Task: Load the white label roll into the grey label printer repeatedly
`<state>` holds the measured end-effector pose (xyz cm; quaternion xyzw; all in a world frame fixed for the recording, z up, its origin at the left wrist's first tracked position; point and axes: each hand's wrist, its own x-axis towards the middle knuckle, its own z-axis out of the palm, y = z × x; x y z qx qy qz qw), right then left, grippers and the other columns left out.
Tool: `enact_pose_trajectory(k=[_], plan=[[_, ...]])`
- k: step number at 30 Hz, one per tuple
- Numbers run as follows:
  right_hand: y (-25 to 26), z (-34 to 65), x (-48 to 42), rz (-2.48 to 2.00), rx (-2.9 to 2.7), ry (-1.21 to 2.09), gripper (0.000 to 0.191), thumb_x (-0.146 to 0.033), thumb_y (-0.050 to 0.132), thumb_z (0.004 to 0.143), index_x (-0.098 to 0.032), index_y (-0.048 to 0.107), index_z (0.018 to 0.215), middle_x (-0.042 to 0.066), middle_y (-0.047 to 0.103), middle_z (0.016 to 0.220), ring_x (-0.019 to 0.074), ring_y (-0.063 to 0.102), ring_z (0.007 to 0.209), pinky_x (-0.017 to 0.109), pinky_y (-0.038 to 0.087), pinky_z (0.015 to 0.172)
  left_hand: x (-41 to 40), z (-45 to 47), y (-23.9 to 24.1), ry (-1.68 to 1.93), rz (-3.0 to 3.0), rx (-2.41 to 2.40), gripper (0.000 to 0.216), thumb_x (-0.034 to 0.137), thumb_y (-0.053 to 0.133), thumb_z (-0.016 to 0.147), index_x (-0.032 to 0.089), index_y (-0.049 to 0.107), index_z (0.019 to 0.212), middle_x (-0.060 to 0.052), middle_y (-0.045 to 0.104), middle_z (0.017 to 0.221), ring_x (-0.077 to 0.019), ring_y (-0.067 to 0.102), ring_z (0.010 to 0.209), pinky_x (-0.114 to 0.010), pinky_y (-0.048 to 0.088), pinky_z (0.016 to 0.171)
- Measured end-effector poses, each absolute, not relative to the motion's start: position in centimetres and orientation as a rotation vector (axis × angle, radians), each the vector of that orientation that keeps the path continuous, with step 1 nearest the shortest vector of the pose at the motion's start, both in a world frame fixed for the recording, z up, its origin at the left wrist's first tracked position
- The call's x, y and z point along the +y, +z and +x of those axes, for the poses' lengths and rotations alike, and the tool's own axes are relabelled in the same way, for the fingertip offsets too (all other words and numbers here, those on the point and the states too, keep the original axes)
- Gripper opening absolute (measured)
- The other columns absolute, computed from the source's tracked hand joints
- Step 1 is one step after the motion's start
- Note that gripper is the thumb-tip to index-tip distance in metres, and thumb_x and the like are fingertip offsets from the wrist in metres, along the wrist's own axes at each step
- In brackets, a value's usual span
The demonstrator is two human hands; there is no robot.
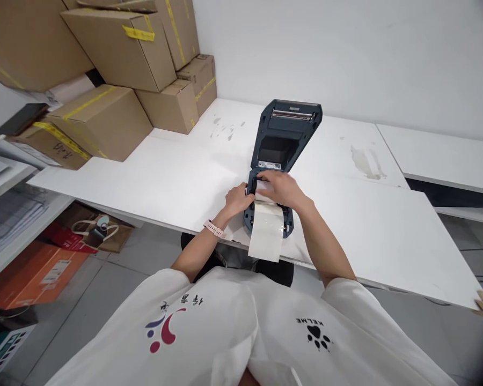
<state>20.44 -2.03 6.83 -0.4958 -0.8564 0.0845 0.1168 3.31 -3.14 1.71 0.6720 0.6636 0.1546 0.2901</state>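
A dark blue label printer (292, 135) sits on the white table with its lid swung up. Inside its base lies a white label roll (262, 196), partly covered by my right hand (282, 188). The fingers of that hand are bent over the roll from the right. My left hand (238, 199) is curled against the left side of the base, its thumb reaching toward the roll. From the roll a pale label strip (265, 233) runs out over the front of the printer and hangs past the table edge.
Taped cardboard boxes (121, 48) are stacked at the back left against the wall. A dark flat device (22, 119) rests on a box at far left. Shelves (52, 214) stand below it, and an orange box (36, 273) is on the floor.
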Motion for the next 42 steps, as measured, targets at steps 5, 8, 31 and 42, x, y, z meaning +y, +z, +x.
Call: enact_pose_trajectory(k=[5, 8, 31, 42], plan=[[5.4, 19.8, 0.1, -1.676, -2.754, 0.377, 0.076, -0.044, 0.074, 0.077, -0.014, 0.051, 0.143, 0.022, 0.064, 0.136, 0.0441, 0.061, 0.123, 0.056, 0.047, 0.102, -3.5, 3.2, 1.8, 0.448, 1.745, 1.767, 0.047, 0.027, 0.053, 0.082, 0.019, 0.061, 0.128, -0.011, 0.074, 0.118, -0.0316, 0.067, 0.111, -0.036, 0.048, 0.082], [7.4, 20.6, 0.1, -1.577, -2.738, 0.488, 0.074, -0.048, 0.077, 0.073, -0.021, 0.055, 0.138, 0.015, 0.066, 0.136, 0.0384, 0.063, 0.121, 0.049, 0.051, 0.099, -3.6, 3.0, 2.0, 0.458, 1.754, 1.733, 0.049, 0.028, 0.053, 0.082, 0.018, 0.06, 0.129, -0.013, 0.073, 0.121, -0.0324, 0.067, 0.111, -0.037, 0.048, 0.081], [-5.1, 36.1, -11.9, -1.493, -1.393, 1.046, 0.099, -0.045, 0.085, 0.069, -0.033, 0.035, 0.154, 0.009, 0.047, 0.159, 0.0317, 0.045, 0.147, 0.052, 0.038, 0.122, -3.5, 3.0, 1.3, 0.582, 1.59, 1.637, 0.046, 0.028, 0.052, 0.08, 0.02, 0.057, 0.126, -0.007, 0.073, 0.099, -0.0241, 0.066, 0.088, -0.033, 0.046, 0.073], [2.2, 32.2, -10.5, -1.382, -1.574, 0.987, 0.076, -0.048, 0.088, 0.062, -0.03, 0.059, 0.129, 0.007, 0.066, 0.136, 0.0366, 0.061, 0.128, 0.054, 0.05, 0.109, -3.5, 3.1, 1.1, 0.606, 1.551, 1.614, 0.049, 0.028, 0.053, 0.081, 0.019, 0.056, 0.128, -0.008, 0.073, 0.103, -0.0232, 0.067, 0.089, -0.033, 0.047, 0.075]])
